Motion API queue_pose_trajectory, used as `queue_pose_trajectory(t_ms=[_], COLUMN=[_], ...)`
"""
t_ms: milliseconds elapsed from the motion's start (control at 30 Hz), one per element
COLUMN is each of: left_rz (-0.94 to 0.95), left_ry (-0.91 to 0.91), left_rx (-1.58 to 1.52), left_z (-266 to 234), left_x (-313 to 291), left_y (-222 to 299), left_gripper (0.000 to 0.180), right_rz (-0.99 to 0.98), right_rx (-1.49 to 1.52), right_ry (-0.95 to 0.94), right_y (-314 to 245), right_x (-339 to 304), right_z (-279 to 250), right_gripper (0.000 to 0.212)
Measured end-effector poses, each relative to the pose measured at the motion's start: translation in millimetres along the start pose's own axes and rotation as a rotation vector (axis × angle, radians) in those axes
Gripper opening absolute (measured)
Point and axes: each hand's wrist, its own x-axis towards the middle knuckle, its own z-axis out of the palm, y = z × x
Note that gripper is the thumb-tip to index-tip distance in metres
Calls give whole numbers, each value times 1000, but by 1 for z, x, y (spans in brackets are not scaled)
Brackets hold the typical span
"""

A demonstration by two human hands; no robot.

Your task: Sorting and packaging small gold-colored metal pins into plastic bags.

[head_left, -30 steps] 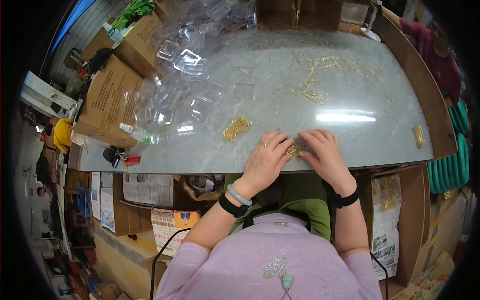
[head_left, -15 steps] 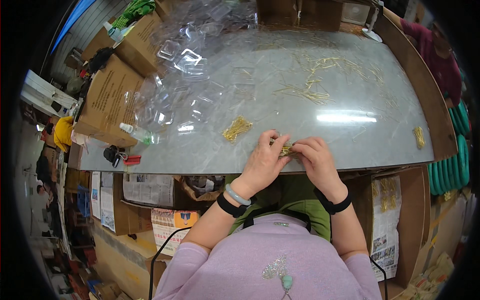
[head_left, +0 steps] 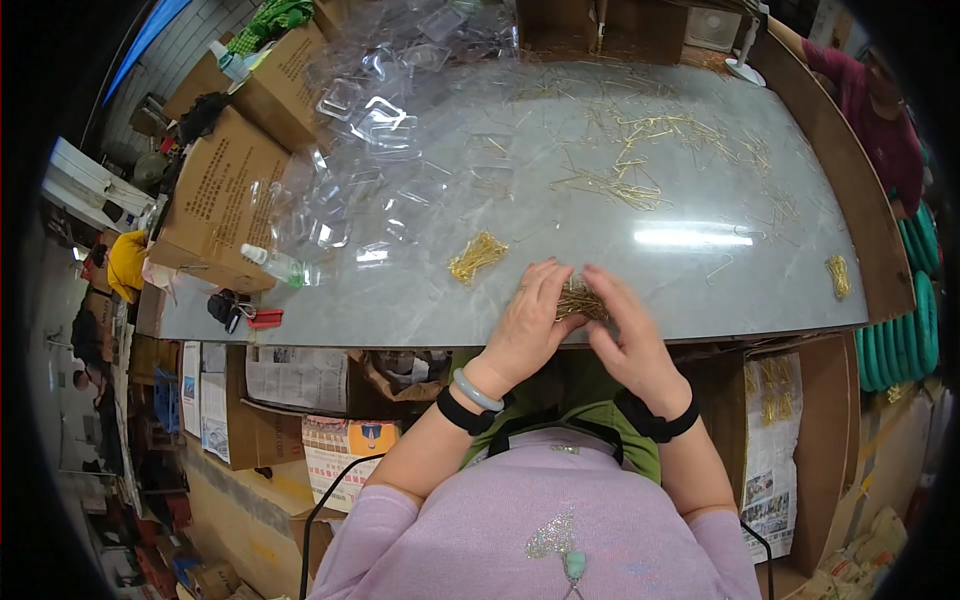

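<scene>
Head view: the left hand (head_left: 529,310), fingers curled, grips a bundle of thin, gold-coloured metal wires (head_left: 580,302) near the glossy grey tabletop (head_left: 400,310) edge. The right hand (head_left: 632,328) has straightened, thumb apart, contact unclear; the left apparently supports alone.

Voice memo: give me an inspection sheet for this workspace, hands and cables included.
Surface: grey tabletop, glossy, with a bright reflection.
Job's things: gold wire bundle between the hands; second bundle to its left; third bundle near the right edge; loose gold wires farther back.
Clutter: clear plastic shells heaped back left; bottle nearby.
Hands: left hand grips the bundle; right hand open beside it, contact unclear.
Cables: black cord beside the person, ends unclear.
Surroundings: cardboard boxes left; green coils right.
</scene>
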Motion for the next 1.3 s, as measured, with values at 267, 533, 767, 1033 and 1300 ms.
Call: queue_pose_trajectory(t_ms=[267, 533, 767, 1033, 1300], left_rz=[77, 0, 12, 69, 55], left_ry=[-67, -93, -55, -163, -129], left_rx=[-48, -172, -88, 32, 8], left_z=[-6, -12, -10, -12, -6], left_x=[1, 0, -3, 3, 2], left_y=[-6, -2, -3, 5, -2], left_gripper=[70, 70, 74, 66, 58], right_rz=[-65, -99, -68, 33, 81], right_rx=[-386, -294, -371, -379, -296], right_ry=[-253, -160, -32, 33, 187], right_y=[11, 25, 2, 9, 13], right_x=[12, 12, 12, -13, 10], right_z=[-19, -7, -16, -34, -27], right_gripper=[79, 69, 68, 29, 12])
